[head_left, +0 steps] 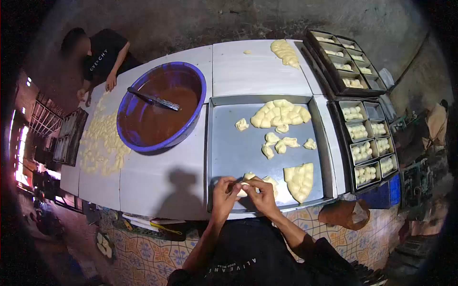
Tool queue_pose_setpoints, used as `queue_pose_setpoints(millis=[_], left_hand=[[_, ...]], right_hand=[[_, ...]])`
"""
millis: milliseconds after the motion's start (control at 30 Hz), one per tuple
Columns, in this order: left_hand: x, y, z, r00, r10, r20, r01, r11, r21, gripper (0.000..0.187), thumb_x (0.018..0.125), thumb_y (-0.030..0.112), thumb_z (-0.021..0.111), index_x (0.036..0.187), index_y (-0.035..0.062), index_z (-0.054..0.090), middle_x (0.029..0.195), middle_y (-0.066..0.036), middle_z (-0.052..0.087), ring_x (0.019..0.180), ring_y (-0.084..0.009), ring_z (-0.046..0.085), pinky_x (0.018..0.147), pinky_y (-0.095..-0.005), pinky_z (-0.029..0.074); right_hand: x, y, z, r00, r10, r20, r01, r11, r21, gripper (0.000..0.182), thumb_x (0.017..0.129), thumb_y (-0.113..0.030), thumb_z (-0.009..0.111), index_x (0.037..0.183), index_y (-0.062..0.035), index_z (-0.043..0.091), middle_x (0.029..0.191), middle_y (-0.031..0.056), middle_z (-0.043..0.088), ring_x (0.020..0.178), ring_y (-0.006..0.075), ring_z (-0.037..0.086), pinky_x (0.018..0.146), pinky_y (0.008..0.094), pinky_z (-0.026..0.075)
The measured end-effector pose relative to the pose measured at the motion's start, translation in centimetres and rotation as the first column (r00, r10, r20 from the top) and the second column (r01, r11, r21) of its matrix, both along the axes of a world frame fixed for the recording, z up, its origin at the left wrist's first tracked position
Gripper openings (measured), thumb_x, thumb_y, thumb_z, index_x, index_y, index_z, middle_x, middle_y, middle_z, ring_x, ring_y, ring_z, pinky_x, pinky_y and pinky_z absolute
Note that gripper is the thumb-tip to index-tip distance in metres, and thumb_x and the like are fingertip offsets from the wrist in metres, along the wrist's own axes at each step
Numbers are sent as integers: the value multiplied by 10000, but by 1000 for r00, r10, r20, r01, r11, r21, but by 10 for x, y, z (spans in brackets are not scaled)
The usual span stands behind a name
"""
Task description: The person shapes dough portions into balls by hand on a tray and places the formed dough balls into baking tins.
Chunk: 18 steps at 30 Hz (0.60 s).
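Observation:
Over the front of a grey metal tray, my left hand and my right hand meet, both pinching a small piece of pale dough between their fingertips. Another bit of dough shows just behind the fingers, and more lies partly hidden beside my right hand. To the right sits a scored wedge of dough. Farther back in the tray are a larger scored slab of dough and several loose dough lumps.
A blue tub of brown filling with a spatula stands left of the tray. Dough pieces cover the table's left side, near a co-worker. Loaf pans holding dough balls line the right edge. More dough lies at the back.

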<state>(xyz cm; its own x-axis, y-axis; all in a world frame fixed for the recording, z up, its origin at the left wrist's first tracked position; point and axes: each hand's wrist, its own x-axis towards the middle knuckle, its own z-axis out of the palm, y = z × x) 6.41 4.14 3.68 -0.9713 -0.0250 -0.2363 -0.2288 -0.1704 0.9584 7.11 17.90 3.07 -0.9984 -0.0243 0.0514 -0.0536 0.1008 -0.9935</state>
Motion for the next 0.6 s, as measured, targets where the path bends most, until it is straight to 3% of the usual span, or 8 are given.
queue_pose_setpoints(millis=[100, 167, 267, 400, 433, 500, 567, 600], left_hand=[[-5, -26, -80, 913, -272, -305, 157, 922, -354, 326, 907, 197, 659, 1129, 1, 523, 841, -72, 611, 743, -93, 552, 582, -242, 443], [-3, -26, -31, 911, -329, -249, 197, 877, -438, 379, 903, 130, 649, 1207, 7, 461, 881, -70, 600, 799, -89, 559, 650, -249, 466], [2, -24, -7, 934, -197, -297, 190, 980, -53, 264, 885, -36, 594, 1136, -14, 514, 931, -82, 586, 830, -103, 555, 754, -250, 461], [-7, -46, -22, 827, -398, -396, 308, 912, -272, 295, 901, -29, 567, 1178, -10, 467, 1021, -110, 557, 1043, -220, 615, 830, -285, 503], [-9, -46, -17, 888, -306, -343, 357, 930, 93, 360, 835, -60, 579, 1186, -11, 517, 1129, -131, 562, 1080, -210, 563, 885, -293, 460], [-11, -48, 7, 914, -174, -367, 270, 935, 229, 353, 823, -19, 559, 1175, -23, 543, 1155, -154, 559, 1105, -232, 551, 940, -321, 432], [-26, -60, -9, 808, -87, -583, -2, 989, -151, 340, 819, 19, 537, 1156, -28, 559, 1170, -161, 552, 1110, -240, 542, 972, -341, 412], [-28, -58, 2, 884, 48, -466, -77, 996, -44, 342, 818, 11, 518, 1155, -21, 565, 1145, -144, 569, 1075, -237, 549, 959, -339, 411]], right_hand=[[0, -3, -5, 993, -115, -16, 114, 993, -14, 172, 868, -127, 672, 932, 29, 704, 865, 77, 628, 757, 133, 559, 650, 260, 446], [-1, 1, -12, 1000, 18, -21, -18, 1000, 5, 188, 859, -85, 681, 1025, 2, 697, 907, 64, 635, 819, 115, 559, 719, 252, 446], [-4, -3, -19, 985, 139, 105, -111, 965, -236, 494, 851, -42, 667, 1320, -39, 512, 1006, 62, 622, 863, 101, 562, 766, 255, 477], [-25, -3, -16, 753, 513, 412, -282, 817, -502, 546, 904, -27, 554, 1422, -47, 383, 1221, 90, 589, 997, 138, 604, 803, 247, 513], [-29, -4, 0, 599, 604, 526, -305, 779, -548, 521, 908, 4, 525, 1411, -32, 394, 1237, 100, 588, 1038, 158, 603, 805, 259, 510], [-41, -10, -6, 756, 546, 362, -386, 818, -427, 412, 885, -8, 578, 1295, -5, 533, 1185, 87, 615, 1012, 161, 605, 843, 279, 511], [-63, -17, -28, 920, 320, 225, -310, 947, -79, 375, 853, 18, 613, 1227, -5, 595, 1151, 80, 632, 1016, 155, 595, 860, 282, 494], [-75, -22, -18, 971, 189, 145, -188, 982, -16, 326, 831, 31, 636, 1156, 11, 636, 1135, 81, 640, 1036, 158, 587, 879, 282, 476]])
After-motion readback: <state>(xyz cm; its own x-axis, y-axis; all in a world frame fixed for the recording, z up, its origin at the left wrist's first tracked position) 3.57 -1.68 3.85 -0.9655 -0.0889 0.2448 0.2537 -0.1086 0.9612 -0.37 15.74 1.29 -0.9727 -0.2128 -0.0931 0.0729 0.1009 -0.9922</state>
